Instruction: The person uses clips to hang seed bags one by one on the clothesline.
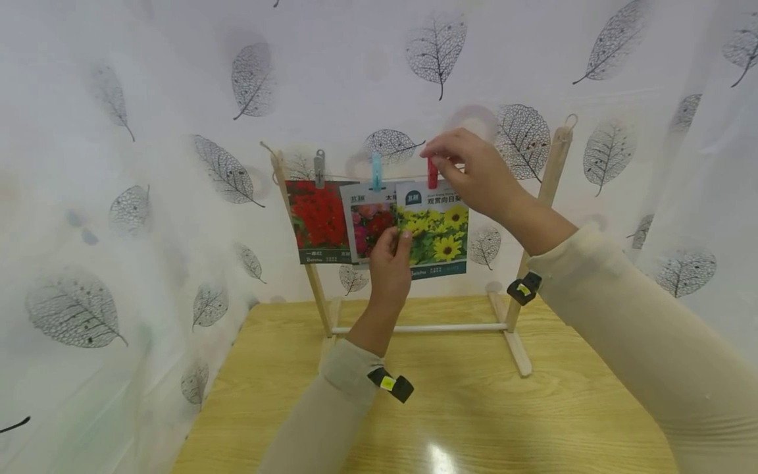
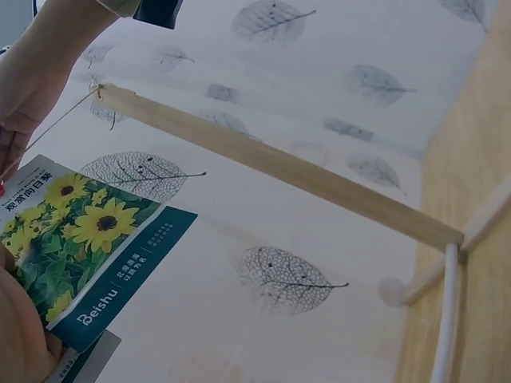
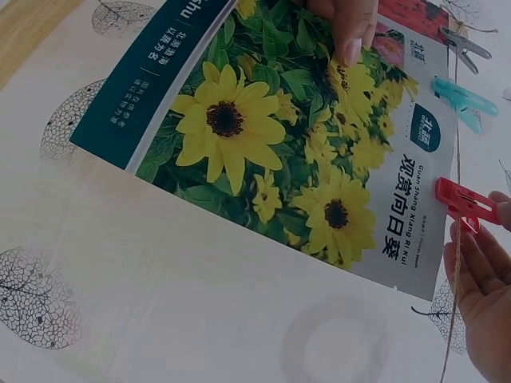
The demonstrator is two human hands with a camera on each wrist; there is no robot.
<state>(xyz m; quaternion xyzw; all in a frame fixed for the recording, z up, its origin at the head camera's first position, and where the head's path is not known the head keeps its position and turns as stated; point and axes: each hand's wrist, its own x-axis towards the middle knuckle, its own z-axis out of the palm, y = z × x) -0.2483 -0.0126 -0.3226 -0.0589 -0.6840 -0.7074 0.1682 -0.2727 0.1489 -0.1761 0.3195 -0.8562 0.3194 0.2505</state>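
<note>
A sunflower seed packet (image 1: 438, 230) with yellow blooms hangs at the string's middle, its top edge at a red clothespin (image 1: 432, 172). My right hand (image 1: 474, 168) pinches that clothespin between thumb and fingers. With the thumb on its front, my left hand (image 1: 392, 266) grips the sunflower packet by its left edge. To the left, a light blue clothespin (image 1: 376, 172) holds a packet with pink and red flowers (image 1: 364, 227), partly hidden behind the sunflower packet and my left hand. Farther left, a grey clothespin (image 1: 320, 170) holds a red-flower packet (image 1: 320, 220).
The twine (image 3: 457, 319) runs between two wooden posts (image 1: 555, 161) joined low down by a white rod (image 1: 450, 328). The stand's feet rest on a wood-grain table (image 1: 474, 408). Behind it hangs a white curtain (image 1: 355, 79) printed with leaves.
</note>
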